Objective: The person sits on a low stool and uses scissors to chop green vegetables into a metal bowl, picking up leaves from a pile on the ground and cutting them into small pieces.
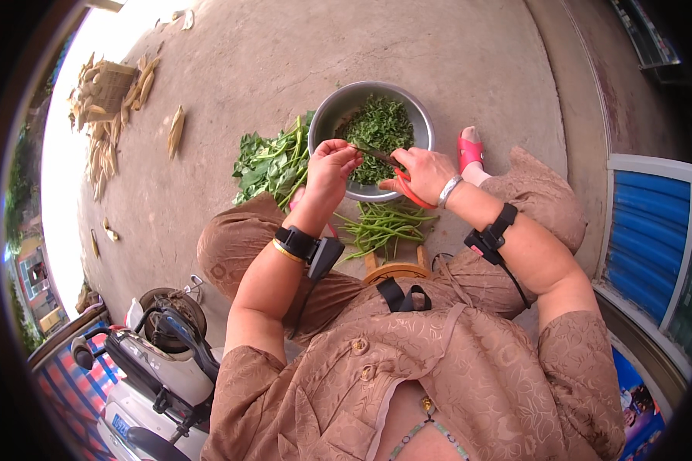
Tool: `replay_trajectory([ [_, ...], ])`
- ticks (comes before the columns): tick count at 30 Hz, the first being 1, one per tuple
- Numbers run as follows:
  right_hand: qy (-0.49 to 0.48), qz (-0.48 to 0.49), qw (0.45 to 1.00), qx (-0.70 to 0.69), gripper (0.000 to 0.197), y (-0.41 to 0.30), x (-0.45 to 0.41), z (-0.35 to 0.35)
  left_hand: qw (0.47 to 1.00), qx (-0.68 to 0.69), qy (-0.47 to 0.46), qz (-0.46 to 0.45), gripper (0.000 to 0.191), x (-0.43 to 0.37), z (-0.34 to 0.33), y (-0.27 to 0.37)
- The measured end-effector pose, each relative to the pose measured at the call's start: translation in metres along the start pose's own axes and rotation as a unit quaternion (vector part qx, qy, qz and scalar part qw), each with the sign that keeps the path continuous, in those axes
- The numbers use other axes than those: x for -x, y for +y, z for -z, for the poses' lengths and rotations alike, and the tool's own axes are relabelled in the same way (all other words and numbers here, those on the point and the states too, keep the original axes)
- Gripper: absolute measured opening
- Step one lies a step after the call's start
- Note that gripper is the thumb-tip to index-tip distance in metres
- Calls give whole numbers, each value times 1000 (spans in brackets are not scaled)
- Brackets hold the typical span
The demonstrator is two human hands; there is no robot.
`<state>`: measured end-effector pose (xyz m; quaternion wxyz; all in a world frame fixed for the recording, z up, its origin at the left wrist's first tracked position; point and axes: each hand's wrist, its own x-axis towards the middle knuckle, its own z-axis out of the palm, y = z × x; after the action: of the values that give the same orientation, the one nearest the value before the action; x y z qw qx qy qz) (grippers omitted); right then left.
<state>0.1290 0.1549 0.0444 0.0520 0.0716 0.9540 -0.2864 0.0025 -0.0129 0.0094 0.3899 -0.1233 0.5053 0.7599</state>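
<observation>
My right hand (pixel 429 173) grips scissors (pixel 408 193) with orange handles, their dark blades pointing left over a steel basin (pixel 428 115). At the blade tips, the fingers of my left hand (pixel 330 167) are pinched together. Whatever may be between those fingertips is too small to make out. Finely cut greens (pixel 383 124) lie in the basin below both hands. Left of it, a heap of leafy green stalks (pixel 271 161) rests on the concrete floor. Thin green stems (pixel 383 225) without leaves are piled between the basin and a small wooden stool (pixel 398 272).
Dried corn husks (pixel 176 131) and a filled basket (pixel 112 86) are at the far left. An electric scooter (pixel 167 357) stands at lower left. A blue panel in a white frame (pixel 646 225) borders the right side. My foot in a red sandal (pixel 470 148) is right of the basin.
</observation>
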Motion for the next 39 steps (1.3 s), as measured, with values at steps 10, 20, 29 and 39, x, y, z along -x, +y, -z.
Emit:
replay_trajectory([
  [10,-8,-28,1000,-7,51,2,-4,1,999,26,-32,16,15,3,-5,2],
  [20,-47,-22,998,-24,57,-3,0,1,999,17,-49,4,14,2,-2,5],
  [29,-35,-6,999,-10,50,2,-2,-4,997,5,-78,30,14,-1,-1,2],
  [39,-84,-39,995,-19,50,2,-3,2,983,-158,-51,77,28,-5,17,-12],
])
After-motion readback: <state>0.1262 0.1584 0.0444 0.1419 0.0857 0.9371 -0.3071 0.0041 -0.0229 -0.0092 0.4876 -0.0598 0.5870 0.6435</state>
